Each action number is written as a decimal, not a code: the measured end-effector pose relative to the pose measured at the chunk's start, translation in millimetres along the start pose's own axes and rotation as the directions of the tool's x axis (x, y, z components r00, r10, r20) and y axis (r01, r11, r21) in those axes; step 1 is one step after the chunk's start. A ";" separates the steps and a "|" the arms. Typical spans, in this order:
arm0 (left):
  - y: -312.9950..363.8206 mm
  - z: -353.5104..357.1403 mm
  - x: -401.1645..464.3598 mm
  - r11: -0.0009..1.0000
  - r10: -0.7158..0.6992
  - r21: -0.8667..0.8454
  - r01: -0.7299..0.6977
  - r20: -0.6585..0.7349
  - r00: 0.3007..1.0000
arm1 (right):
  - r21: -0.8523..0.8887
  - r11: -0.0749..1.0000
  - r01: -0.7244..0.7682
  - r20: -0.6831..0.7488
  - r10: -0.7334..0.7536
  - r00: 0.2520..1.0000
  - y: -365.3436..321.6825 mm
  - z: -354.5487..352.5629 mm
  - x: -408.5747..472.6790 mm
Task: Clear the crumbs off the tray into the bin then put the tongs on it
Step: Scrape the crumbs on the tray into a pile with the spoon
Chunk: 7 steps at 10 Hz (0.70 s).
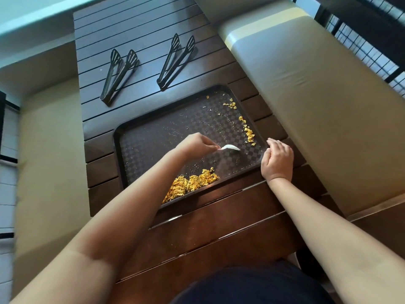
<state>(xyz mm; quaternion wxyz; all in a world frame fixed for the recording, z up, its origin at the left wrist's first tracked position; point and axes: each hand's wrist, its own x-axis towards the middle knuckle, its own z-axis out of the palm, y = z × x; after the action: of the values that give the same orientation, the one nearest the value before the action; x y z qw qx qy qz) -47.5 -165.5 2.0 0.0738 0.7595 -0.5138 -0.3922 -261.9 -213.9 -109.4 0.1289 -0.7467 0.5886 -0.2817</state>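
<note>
Both forearms are bare, no sleeves, watch or rings showing; a dark navy garment covers the lap at six o'clock.

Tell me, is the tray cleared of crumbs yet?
Not yet. Yellow crumbs still sit heaped at the tray's near edge, with more along its right side.
</note>
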 end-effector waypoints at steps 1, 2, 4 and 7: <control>-1.0 9.0 1.0 1.000 0.008 -0.019 -0.007 0.059 0.998 | 0.001 1.000 -0.002 0.002 0.002 1.000 0.4 -0.2 0.5; -9.5 5.8 -3.9 0.999 -0.025 -0.022 0.029 0.168 0.986 | -0.001 1.000 0.001 0.006 -0.001 1.000 0.2 -1.0 1.3; -13.8 5.0 -5.3 0.984 -0.035 -0.170 0.055 0.116 0.993 | 0.003 1.000 -0.004 0.007 0.004 1.000 0.5 -0.8 0.7; -5.2 16.6 -1.4 1.000 0.004 -0.014 -0.001 0.190 0.982 | 0.001 1.000 0.008 -0.005 -0.008 1.000 -0.4 -2.0 0.0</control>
<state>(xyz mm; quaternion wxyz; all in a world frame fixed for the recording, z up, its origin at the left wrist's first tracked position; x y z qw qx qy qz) -55.1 -157.1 -11.3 0.0299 0.7174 -0.5167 -0.4664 -262.7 -213.5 -107.6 0.1267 -0.7483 0.5859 -0.2841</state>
